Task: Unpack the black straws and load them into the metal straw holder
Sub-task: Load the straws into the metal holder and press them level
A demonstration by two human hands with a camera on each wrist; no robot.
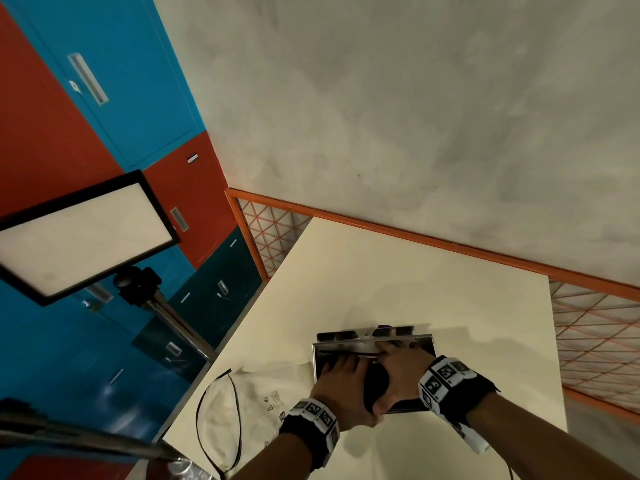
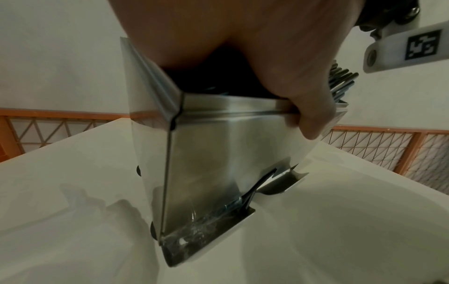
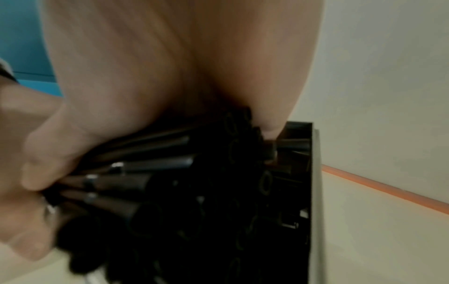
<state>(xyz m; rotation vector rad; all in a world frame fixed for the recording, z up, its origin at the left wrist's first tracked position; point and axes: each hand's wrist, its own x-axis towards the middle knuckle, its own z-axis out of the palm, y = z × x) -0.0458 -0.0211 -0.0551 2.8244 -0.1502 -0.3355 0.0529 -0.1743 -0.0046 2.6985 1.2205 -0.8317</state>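
The metal straw holder (image 1: 427,344) stands on the white table (image 1: 381,271), open side up; its shiny wall (image 2: 206,153) fills the left wrist view. My right hand (image 1: 398,372) grips a thick bundle of black straws (image 1: 375,382) and holds it down inside the holder. The straw ends (image 3: 194,192) show up close against the holder's wall (image 3: 316,192). My left hand (image 1: 337,379) lies over the holder's open top, its thumb (image 2: 313,115) hooked over the rim. A few straws (image 2: 342,80) poke out behind the thumb. The left fingertips are hidden inside.
An empty white plastic bag with a black edge (image 1: 242,403) lies on the table left of the holder. A light panel on a tripod (image 1: 86,237) stands past the table's left edge. An orange mesh fence (image 1: 595,341) borders the table at the back and right.
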